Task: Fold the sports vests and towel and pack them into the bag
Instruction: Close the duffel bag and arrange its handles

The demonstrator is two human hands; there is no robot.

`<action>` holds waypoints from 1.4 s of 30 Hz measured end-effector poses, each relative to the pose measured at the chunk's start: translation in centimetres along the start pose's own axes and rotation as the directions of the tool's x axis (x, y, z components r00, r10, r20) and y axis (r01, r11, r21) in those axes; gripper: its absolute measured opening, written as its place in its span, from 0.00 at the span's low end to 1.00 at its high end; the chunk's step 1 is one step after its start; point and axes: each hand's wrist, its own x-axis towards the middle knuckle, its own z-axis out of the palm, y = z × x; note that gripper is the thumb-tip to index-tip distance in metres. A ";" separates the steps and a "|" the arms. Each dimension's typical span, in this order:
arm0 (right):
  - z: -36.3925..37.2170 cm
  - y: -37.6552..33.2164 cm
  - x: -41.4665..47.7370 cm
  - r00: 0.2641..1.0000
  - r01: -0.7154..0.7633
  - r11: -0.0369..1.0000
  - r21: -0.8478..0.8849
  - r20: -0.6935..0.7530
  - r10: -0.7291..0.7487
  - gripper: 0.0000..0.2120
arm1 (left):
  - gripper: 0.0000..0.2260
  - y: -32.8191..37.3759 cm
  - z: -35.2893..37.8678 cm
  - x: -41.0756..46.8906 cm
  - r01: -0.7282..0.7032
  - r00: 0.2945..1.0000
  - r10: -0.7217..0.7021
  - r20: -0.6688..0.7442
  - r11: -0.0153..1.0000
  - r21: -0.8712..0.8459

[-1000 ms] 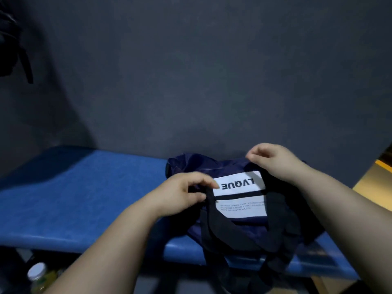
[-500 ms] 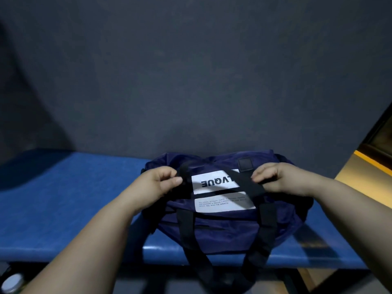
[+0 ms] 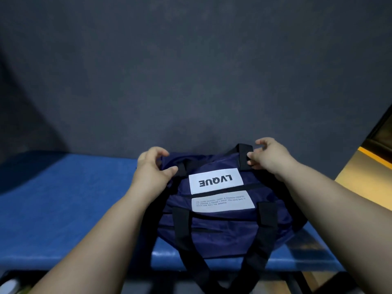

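Navy bag (image 3: 222, 228) with a white LVQUE label sits on the blue bench (image 3: 63, 209), its black carry loops (image 3: 182, 240) hanging over the near edge. At the bag's far top, the left hand (image 3: 152, 168) curls fingers and thumb round the fabric, and the right hand (image 3: 270, 157) pinches a black strap (image 3: 244, 151). A dark wall (image 3: 191, 71) rises just behind.

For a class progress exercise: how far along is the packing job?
Done, seemingly: no vests or towel show on the bench; inside the bag is hidden. In hand: left hand grips the bag's top, right hand pinches a black strap. Left: probably only closing or lifting.
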 end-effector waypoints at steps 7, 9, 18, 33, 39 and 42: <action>-3.5 2.3 -6.3 0.791 0.595 0.747 -0.298 0.381 -0.479 0.15 | 0.15 0.4 -2.2 -2.2 -0.165 0.685 0.124 0.718 0.986 -0.012; -4.4 3.4 -7.7 0.754 0.608 0.744 -0.277 0.494 -0.433 0.16 | 0.16 0.2 -2.6 -2.6 -0.238 0.633 0.085 0.769 0.967 0.089; -5.3 6.8 -10.2 0.615 0.775 0.466 -0.426 0.678 -0.403 0.23 | 0.20 -2.5 -1.3 -4.7 -0.590 0.568 0.142 0.811 0.757 0.280; -4.6 5.4 -9.2 0.668 0.689 0.598 -0.409 0.679 -0.305 0.10 | 0.19 -4.7 -1.0 -5.1 -0.654 0.604 0.248 0.757 0.698 0.292; -4.2 2.7 -7.8 0.782 0.410 0.877 -0.249 0.590 -0.198 0.08 | 0.23 -3.7 -2.1 -4.6 -0.379 0.685 0.233 0.690 0.923 0.065; -3.0 1.6 -7.5 0.823 0.211 0.973 0.091 0.521 -0.227 0.08 | 0.16 -2.4 -2.9 -4.2 -0.107 0.771 0.089 0.631 0.994 -0.010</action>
